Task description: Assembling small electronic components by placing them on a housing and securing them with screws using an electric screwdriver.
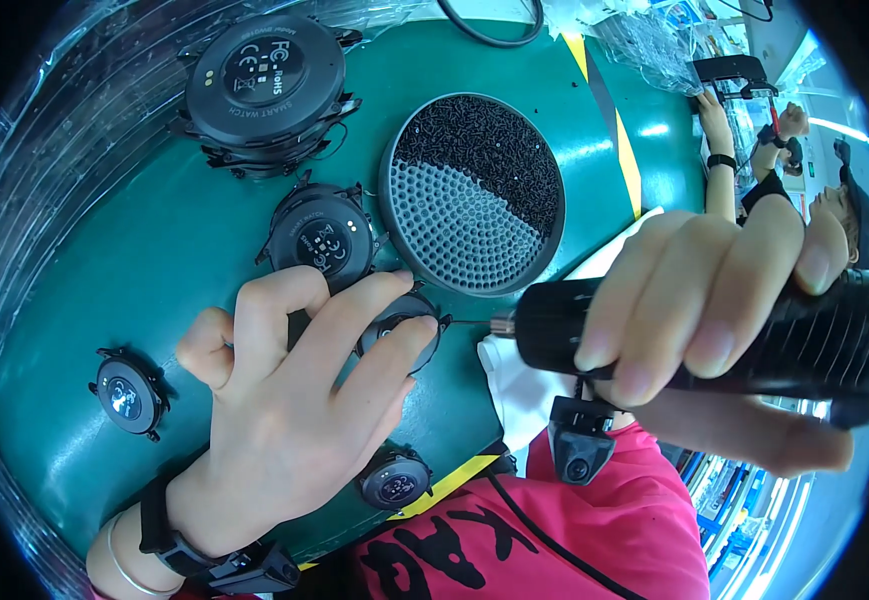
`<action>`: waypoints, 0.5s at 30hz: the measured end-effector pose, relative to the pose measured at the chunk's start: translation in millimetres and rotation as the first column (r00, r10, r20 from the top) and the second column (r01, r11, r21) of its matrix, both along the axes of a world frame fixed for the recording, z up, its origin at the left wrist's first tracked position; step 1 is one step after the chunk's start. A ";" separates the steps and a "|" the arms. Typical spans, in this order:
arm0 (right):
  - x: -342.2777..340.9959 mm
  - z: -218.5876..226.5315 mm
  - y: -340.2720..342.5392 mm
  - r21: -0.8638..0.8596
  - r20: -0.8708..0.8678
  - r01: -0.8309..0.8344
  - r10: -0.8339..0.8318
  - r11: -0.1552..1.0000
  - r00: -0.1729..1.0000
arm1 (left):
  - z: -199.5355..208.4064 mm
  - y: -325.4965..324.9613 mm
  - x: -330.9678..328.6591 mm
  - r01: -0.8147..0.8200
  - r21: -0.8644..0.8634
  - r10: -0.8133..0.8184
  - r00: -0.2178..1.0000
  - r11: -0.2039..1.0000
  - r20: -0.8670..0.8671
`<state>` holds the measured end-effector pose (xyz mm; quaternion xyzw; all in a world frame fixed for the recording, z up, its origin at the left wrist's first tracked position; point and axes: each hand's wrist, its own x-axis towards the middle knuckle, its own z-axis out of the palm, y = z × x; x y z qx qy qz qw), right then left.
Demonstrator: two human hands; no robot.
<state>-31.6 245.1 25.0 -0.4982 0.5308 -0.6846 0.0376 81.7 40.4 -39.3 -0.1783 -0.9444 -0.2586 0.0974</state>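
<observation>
My left hand (294,430) bends over a small black smartwatch case (374,334), its fingertips pressing the case against the green mat. In my right hand (704,290) is a black electric screwdriver (554,325), held nearly level. Its thin bit points left and reaches the lug at the case's right edge; whether it sits in a screw is too small to tell. Just beyond my left fingers lies another smartwatch case (322,235), back side up. A round grey dish (444,225) full of small holes stands behind the bit, with many tiny black screws (499,150) heaped over its far half.
Stacked smartwatch cases (264,80) stand at the far left. Single cases lie at left (126,392) and near the front edge (395,480). Clear plastic sheeting (74,140) borders the left side. White cloth (514,385) lies right of the bit. Other people work at far right.
</observation>
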 end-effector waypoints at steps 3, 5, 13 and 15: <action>-1.5 -3.3 -5.6 0.041 -0.022 -0.083 0.084 0.996 0.996 | -0.4 -0.3 -0.3 0.009 0.001 -0.009 1.000 1.000 -0.003; -2.9 -4.7 -4.9 0.079 0.006 -0.136 0.136 0.988 0.991 | -0.3 0.0 -0.5 0.006 0.001 -0.006 1.000 1.000 -0.004; -6.4 -19.8 0.6 0.210 0.134 -0.360 0.338 0.909 0.932 | -0.8 0.9 0.7 -0.001 0.011 0.002 1.000 1.000 -0.003; -6.6 -23.8 3.8 0.241 0.172 -0.413 0.381 0.878 0.909 | -0.2 0.2 0.4 -0.001 0.014 0.001 1.000 1.000 -0.001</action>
